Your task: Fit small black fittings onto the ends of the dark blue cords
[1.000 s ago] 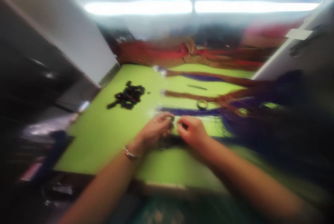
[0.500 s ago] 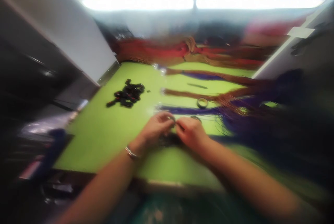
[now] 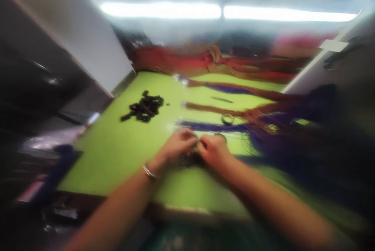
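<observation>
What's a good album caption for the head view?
Left hand and right hand, close together over a green table, near purple strands.

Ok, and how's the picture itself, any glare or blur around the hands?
In the head view, the tube lights glare white across the top; the table's near edge smears, blurrier than the black pieces farther back; between the left hand and right hand, detail is too soft to identify what the fingertips meet; the lower corners fall dark.

Showed lime green across the tabletop [image 3: 117, 157], black on the heaped parts [image 3: 145, 108], purple along one wire bundle [image 3: 213, 127], brown along the bundle beyond [image 3: 211, 107].
</observation>
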`<state>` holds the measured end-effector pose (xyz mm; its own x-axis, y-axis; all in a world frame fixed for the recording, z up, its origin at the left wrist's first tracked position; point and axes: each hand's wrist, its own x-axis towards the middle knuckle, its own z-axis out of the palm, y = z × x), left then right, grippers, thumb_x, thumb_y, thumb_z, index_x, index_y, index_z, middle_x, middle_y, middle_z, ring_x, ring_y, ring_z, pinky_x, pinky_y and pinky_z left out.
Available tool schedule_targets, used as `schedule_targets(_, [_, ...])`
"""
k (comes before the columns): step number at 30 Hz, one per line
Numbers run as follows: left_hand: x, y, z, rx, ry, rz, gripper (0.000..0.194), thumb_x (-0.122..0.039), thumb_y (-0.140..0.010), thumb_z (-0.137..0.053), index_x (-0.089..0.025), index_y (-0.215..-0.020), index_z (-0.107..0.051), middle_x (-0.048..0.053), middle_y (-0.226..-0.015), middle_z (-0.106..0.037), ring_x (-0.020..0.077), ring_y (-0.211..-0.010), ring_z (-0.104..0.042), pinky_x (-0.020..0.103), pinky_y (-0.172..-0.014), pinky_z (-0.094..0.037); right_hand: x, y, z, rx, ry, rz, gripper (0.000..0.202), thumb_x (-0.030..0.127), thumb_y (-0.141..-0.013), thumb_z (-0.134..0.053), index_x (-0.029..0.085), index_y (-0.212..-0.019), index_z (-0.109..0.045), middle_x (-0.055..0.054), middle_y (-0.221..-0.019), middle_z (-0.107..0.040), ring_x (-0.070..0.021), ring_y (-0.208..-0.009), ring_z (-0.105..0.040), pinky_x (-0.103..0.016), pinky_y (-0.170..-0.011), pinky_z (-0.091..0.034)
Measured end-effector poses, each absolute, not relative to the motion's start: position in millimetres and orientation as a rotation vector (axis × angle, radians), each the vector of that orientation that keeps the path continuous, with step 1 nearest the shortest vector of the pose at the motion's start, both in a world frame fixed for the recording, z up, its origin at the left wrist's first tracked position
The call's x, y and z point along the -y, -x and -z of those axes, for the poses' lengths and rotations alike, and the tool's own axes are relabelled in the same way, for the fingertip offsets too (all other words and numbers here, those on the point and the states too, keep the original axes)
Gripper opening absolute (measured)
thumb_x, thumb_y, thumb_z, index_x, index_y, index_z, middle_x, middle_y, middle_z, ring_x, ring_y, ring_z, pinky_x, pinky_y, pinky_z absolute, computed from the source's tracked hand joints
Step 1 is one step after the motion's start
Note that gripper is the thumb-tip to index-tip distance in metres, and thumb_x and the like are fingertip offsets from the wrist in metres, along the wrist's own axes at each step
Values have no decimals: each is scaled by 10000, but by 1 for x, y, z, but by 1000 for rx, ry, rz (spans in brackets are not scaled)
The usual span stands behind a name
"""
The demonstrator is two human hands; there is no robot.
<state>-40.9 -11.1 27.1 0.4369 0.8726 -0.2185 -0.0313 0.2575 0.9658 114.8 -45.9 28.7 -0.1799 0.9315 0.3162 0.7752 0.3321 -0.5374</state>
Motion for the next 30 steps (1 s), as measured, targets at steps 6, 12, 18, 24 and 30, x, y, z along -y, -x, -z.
schedule_targets(6, [12, 42, -35, -989, -1141, -726, 327, -363, -711, -685, -146, -922, -560, -14, -625, -567, 88, -471, -552, 182, -405, -420, 20, -129, -55, 1980, 1515, -554, 138, 176, -747, -509, 175, -661, -618, 5, -623, -624, -97, -563, -500, -208, -558, -343])
schedule_targets(12, [14, 44, -34, -925, -1160, -651, 318, -351, -706, -689, -147, -919, -569, 2, -615, -593, 106, -475, -573, 194, -418, -433, -51, -110, -63, 2209, 1644, -401, 152, 137, -714, -531, 179, -729, -676, -56, -809, -687, -152, -737, -574, -240, -656, -385])
schedule_targets(18, [13, 46, -31, -877, -1128, -658, 333, -343, -710, -686, -136, -949, -580, 7, -624, -591, 99, -480, -563, 191, -428, -429, -76, -77, -45, 2273, 1908, -371, 164, 178, -772, -518, 126, -827, -663, -140, -842, -666, -175, -701, -591, -254, -593, -378])
schedule_targets(24, [13, 47, -30, -861, -1088, -705, 352, -342, -707, -694, -140, -975, -588, 16, -687, -604, 106, -541, -577, 222, -496, -463, -77, -77, -43, 2320, 1928, -357, 225, 111, -778, -472, 96, -945, -621, -171, -904, -655, -188, -726, -595, -262, -603, -382])
schedule_targets(30, [12, 48, -29, -842, -998, -738, 337, -343, -727, -688, -147, -984, -595, 29, -728, -610, 107, -577, -589, 222, -536, -457, -43, -110, -74, 1977, 1671, -518, 118, 182, -770, -496, 145, -738, -604, -33, -675, -613, -123, -618, -512, -235, -583, -376])
